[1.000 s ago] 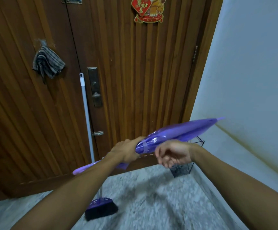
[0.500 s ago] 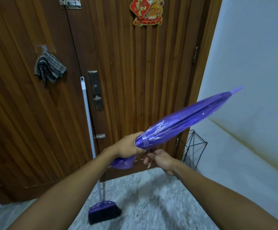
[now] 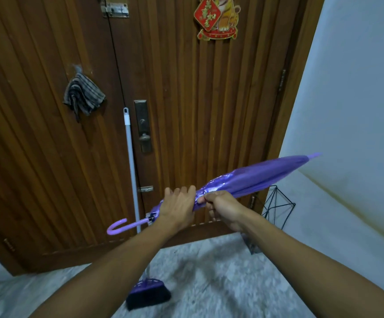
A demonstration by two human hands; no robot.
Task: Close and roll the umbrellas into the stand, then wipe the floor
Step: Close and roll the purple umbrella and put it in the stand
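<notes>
A folded purple umbrella [image 3: 262,176] lies slanted across the view, tip up to the right, hooked handle [image 3: 117,227] down to the left. My left hand [image 3: 178,208] grips its lower canopy near the shaft. My right hand [image 3: 223,204] pinches the canopy fabric just right of the left hand. A black wire umbrella stand [image 3: 276,206] stands in the corner by the door, below the umbrella. A striped cloth [image 3: 84,95] hangs on the door.
The wooden door [image 3: 186,99] fills the view ahead. A broom with a white pole [image 3: 131,166] and purple-black head [image 3: 148,294] leans against it. The white wall [image 3: 351,111] is to the right and the speckled floor [image 3: 209,278] below.
The umbrella has dropped to a flatter slant and its hooked handle has come into view at the left. My right hand rose from under the canopy to pinch the fabric beside my left hand.
</notes>
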